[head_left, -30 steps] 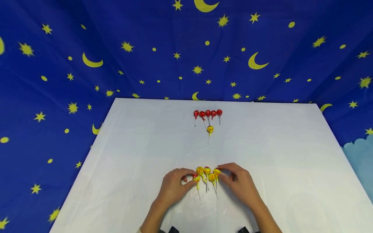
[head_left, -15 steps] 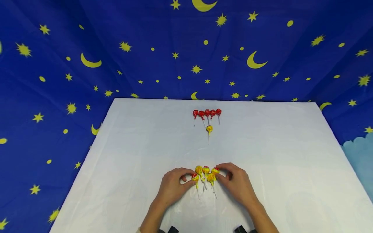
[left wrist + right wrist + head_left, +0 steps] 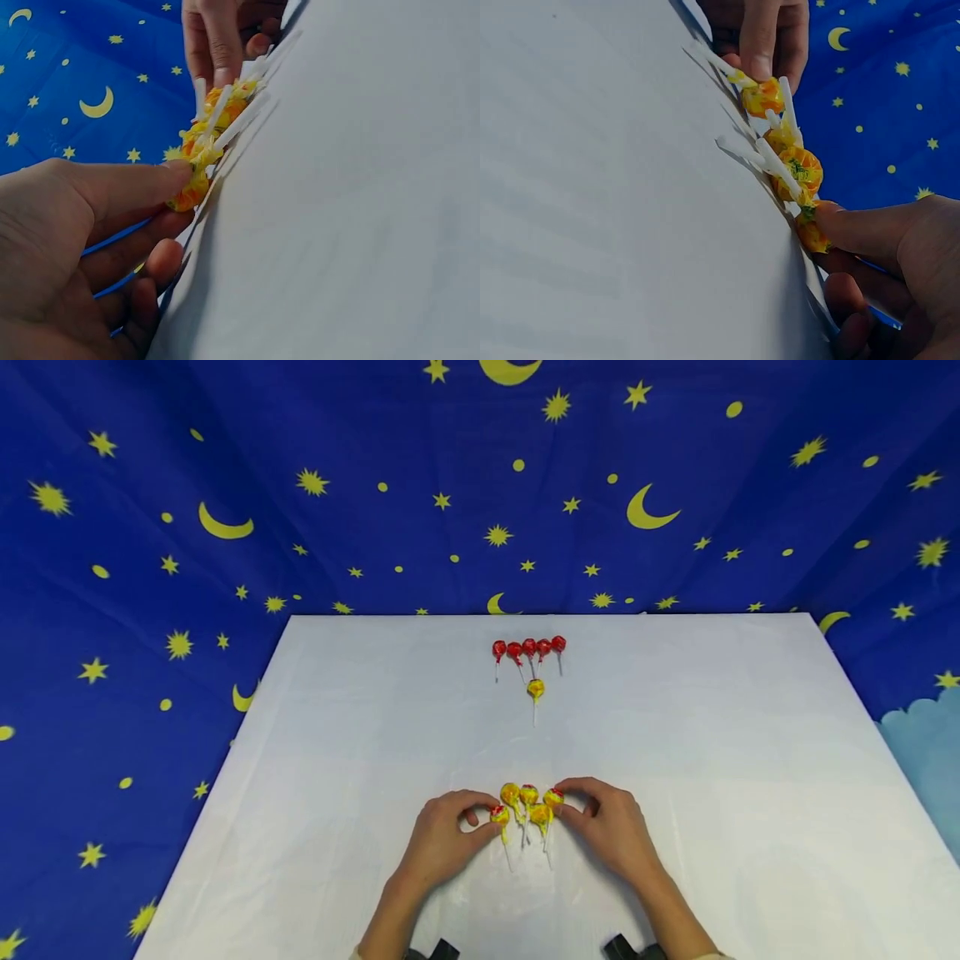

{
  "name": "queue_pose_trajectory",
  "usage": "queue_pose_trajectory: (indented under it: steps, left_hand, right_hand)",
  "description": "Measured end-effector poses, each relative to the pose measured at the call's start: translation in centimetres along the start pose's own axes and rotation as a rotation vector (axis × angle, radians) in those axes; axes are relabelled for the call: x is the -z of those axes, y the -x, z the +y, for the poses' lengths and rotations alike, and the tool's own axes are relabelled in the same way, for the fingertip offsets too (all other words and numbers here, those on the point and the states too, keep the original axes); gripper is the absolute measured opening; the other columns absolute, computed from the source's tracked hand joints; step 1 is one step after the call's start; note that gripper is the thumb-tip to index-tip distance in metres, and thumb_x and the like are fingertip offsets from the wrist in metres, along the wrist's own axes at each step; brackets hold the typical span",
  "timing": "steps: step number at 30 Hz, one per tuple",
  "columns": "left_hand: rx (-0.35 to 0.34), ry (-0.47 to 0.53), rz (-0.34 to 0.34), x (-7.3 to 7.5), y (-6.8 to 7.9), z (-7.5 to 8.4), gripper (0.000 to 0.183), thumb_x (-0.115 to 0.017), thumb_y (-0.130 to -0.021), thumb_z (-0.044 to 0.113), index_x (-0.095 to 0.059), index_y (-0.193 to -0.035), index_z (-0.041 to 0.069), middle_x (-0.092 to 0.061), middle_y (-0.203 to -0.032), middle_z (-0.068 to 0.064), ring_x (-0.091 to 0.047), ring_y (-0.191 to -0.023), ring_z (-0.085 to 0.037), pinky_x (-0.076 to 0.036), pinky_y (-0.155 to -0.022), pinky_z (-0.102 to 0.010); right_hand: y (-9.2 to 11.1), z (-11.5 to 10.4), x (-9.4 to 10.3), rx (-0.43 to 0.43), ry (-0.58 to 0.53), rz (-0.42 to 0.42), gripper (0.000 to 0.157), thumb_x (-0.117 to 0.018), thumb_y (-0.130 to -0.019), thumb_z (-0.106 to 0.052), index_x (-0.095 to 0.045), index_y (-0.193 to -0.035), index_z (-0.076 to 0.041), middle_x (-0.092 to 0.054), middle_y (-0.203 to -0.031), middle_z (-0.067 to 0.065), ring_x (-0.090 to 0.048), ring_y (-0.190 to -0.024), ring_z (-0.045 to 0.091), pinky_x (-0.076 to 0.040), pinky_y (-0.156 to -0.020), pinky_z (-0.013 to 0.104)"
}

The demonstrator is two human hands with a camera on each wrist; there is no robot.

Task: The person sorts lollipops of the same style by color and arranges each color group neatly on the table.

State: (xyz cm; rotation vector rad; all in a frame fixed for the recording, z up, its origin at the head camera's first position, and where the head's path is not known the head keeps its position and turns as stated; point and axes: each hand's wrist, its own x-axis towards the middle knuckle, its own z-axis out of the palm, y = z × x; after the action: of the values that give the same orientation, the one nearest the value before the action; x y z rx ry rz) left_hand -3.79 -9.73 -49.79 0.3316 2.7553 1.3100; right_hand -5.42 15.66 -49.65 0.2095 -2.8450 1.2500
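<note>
We see yellow on the wrappers of the five nearer lollipops [image 3: 541, 814], mottled with orange; three of them carry red at the crown, and in the right wrist view we can pick out small green markings. Their sticks [image 3: 778, 169] are white. Farther off, one more yellow lollipop [image 3: 535, 689] sits below five red lollipops [image 3: 529, 647], wrapped in red right down to their pale sticks. The surface [image 3: 375, 710] is plain white. Behind it we have a deep blue cloth [image 3: 420, 435] scattered with yellow crescents, stars, spiky bursts and dots, plus a pale blue scalloped patch [image 3: 922, 735] at the right.
</note>
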Motion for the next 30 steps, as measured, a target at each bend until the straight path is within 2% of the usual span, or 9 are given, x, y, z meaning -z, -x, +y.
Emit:
queue_pose_trajectory:
  steps: [6, 11, 15, 22, 27, 30]
  left_hand:
    - [0.013, 0.138, -0.050, 0.9, -0.1, -0.1, 0.024, -0.078, -0.082, 0.033, -0.070, -0.104, 0.032, -0.059, -0.073, 0.011, -0.049, -0.064, -0.010, -0.040, -0.058, -0.029]
    - [-0.010, 0.165, -0.035, 1.5, -0.7, -0.1, 0.024, -0.078, -0.082, 0.034, -0.071, -0.104, 0.031, -0.058, -0.068, 0.010, -0.050, -0.062, -0.010, -0.041, -0.057, -0.028]
    - [-0.028, 0.170, -0.017, 2.0, -2.1, 0.3, 0.024, -0.078, -0.082, 0.034, -0.071, -0.104, 0.031, -0.058, -0.067, 0.009, -0.050, -0.059, -0.011, -0.042, -0.055, -0.029]
    - [-0.062, 0.183, -0.026, 2.0, -5.5, 0.3, 0.022, -0.075, -0.085, 0.032, -0.071, -0.105, 0.027, -0.059, -0.067, 0.006, -0.052, -0.057, -0.012, -0.041, -0.053, -0.030]
    - [-0.064, 0.146, -0.011, 1.9, -6.5, 0.3, 0.022, -0.077, -0.083, 0.028, -0.071, -0.105, 0.025, -0.059, -0.067, 0.007, -0.052, -0.057, -0.012, -0.042, -0.053, -0.030]
    - [-0.073, 0.135, -0.004, 2.0, -7.1, 0.3, 0.022, -0.076, -0.084, 0.028, -0.071, -0.105, 0.025, -0.059, -0.067, 0.006, -0.052, -0.057, -0.012, -0.043, -0.054, -0.031]
  right_hand:
    - [0.0, 0.1, -0.1, -0.012, 0.012, 0.001, 0.024, -0.083, -0.077, -0.027, -0.073, -0.099, -0.029, -0.048, -0.056, -0.013, -0.043, -0.048, 0.005, -0.036, -0.047, 0.026]
    - [0.1, -0.1, -0.1, -0.010, 0.007, 0.011, 0.024, -0.082, -0.077, -0.023, -0.073, -0.099, -0.029, -0.048, -0.057, -0.013, -0.042, -0.048, 0.005, -0.036, -0.047, 0.025]
    - [0.0, -0.2, -0.1, 0.007, 0.002, 0.011, 0.025, -0.083, -0.077, -0.022, -0.073, -0.099, -0.028, -0.050, -0.058, -0.014, -0.044, -0.048, 0.004, -0.037, -0.048, 0.025]
    - [0.4, 0.2, 0.0, -0.022, 0.027, 0.035, 0.026, -0.084, -0.075, -0.022, -0.073, -0.097, -0.029, -0.052, -0.063, -0.015, -0.043, -0.049, 0.004, -0.036, -0.047, 0.025]
    - [0.7, 0.2, -0.2, -0.022, 0.002, 0.018, 0.024, -0.084, -0.075, -0.024, -0.073, -0.096, -0.030, -0.052, -0.063, -0.016, -0.043, -0.049, 0.004, -0.037, -0.047, 0.025]
    - [0.5, 0.1, -0.3, 0.002, 0.009, 0.041, 0.025, -0.084, -0.075, -0.023, -0.073, -0.096, -0.031, -0.054, -0.066, -0.017, -0.043, -0.050, 0.003, -0.036, -0.047, 0.025]
